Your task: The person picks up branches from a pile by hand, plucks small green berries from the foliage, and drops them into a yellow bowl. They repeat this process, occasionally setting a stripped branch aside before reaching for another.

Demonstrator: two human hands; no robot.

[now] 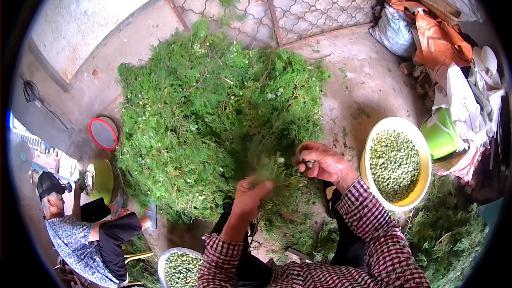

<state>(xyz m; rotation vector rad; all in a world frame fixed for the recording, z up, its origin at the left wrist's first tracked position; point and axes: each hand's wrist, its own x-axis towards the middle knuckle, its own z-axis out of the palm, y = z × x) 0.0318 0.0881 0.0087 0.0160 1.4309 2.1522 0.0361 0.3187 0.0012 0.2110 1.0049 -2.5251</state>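
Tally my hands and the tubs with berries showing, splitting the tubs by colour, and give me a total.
Hands, left hand and right hand: 2
Yellow tub: 1
Silver tub: 1
Total: 4

Foliage (181, 128), centre, is bright green. The sleeve (368, 208), lower right, is checked dark red and white; the basin (367, 173), right, is yellow, its berries (394, 165) pale green.

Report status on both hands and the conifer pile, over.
Left hand pinching a blurred conifer sprig. Right hand curled, apparently holding berry-like cones. Conifer pile directly ahead; no obstruction visible between it and the hands.
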